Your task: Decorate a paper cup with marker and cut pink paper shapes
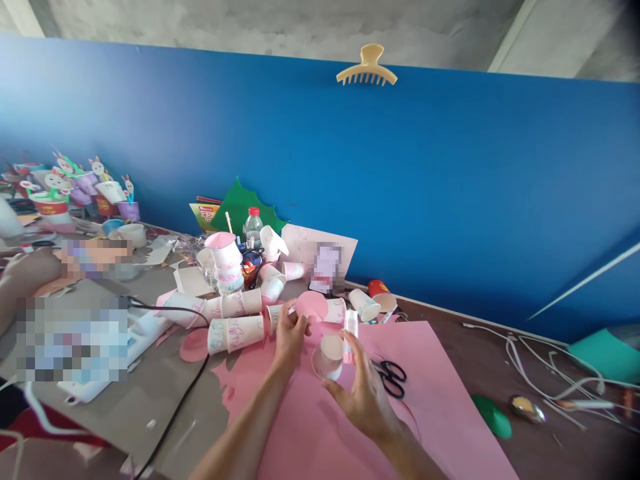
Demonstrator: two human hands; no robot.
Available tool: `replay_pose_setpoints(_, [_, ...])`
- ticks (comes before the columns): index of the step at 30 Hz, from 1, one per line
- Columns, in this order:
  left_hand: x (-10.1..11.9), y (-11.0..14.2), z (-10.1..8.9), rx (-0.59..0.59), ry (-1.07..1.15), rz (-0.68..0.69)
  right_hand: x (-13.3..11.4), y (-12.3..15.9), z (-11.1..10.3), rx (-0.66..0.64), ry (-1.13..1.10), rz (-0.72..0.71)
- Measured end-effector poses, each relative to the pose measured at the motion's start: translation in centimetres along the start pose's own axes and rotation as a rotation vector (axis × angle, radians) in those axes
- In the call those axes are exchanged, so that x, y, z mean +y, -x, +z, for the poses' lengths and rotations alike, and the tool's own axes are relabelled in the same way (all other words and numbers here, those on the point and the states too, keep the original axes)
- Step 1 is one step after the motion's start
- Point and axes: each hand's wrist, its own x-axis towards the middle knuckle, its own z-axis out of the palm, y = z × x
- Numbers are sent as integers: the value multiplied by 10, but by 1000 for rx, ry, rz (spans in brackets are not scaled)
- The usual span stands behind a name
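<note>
Pinching a pink paper disc point(312, 304) between thumb and fingers, the left hand point(290, 333) sits at the centre of the frame, below the middle line; the disc projects up and right from its fingertips; just below and right of the disc is a pale paper cup point(331, 353); the right hand point(366, 393) curves around the cup's lower right side, thumb and fingers apart, though I cannot tell whether it grips the cup or touches the upright glue stick point(351, 323) beside its fingers; the scissors point(385, 375) lie just right of that hand; lying paper cups point(245, 333) crowd the space left of the left hand and above both; bare pink sheet point(440, 413) spreads toward the lower right, its slanting right edge meeting the dark tabletop point(463, 363).
</note>
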Motion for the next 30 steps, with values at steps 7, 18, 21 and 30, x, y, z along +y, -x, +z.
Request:
replay_pose_setpoints(7, [-4,-7,-5,8,55,1,16,-25,27,87,-28,107])
replay_pose_setpoints(18, [-2,-3,-4,18,21,9,41,-72,50,151,-129,132])
replay_pose_setpoints(21, [3,2,-1,-12,57,11,35,-71,27,266,-169,187])
replay_pose_setpoints(30, [9,45,28,-624,-202,-154,13,-45,-97,676,-781,395])
